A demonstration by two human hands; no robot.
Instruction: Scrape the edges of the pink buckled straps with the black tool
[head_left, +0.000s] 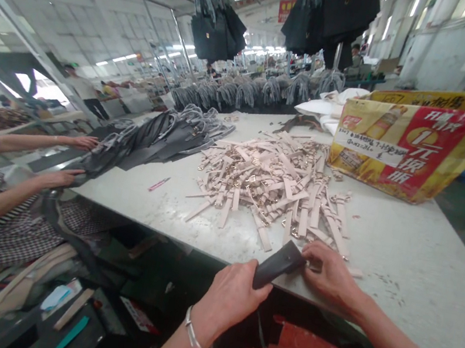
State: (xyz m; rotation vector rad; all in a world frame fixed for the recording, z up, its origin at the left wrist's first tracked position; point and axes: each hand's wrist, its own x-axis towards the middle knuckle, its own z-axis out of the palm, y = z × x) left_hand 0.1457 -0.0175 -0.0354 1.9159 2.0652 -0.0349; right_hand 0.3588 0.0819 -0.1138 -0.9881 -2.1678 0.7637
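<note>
My left hand [234, 293] is closed around a black leather-like strip [279, 265], held at a slant by the table's near edge. Its far end points up and right toward my right hand [329, 273]. The fingers of my right hand are curled in beside that end, low over the table edge; what lies between them, if anything, is hidden. Just beyond both hands spreads a heap of pale pink straps [275, 187] with gold-coloured buckles. A few loose straps lie close to my right fingertips.
A yellow and red carton [411, 144] stands on the white table [414, 258] at the right. Dark bag pieces with grey handles [168, 133] lie at the left, under a co-worker's hands [65, 176]. A small pink-and-white tool [158, 184] lies between. Black bags [218, 32] hang behind.
</note>
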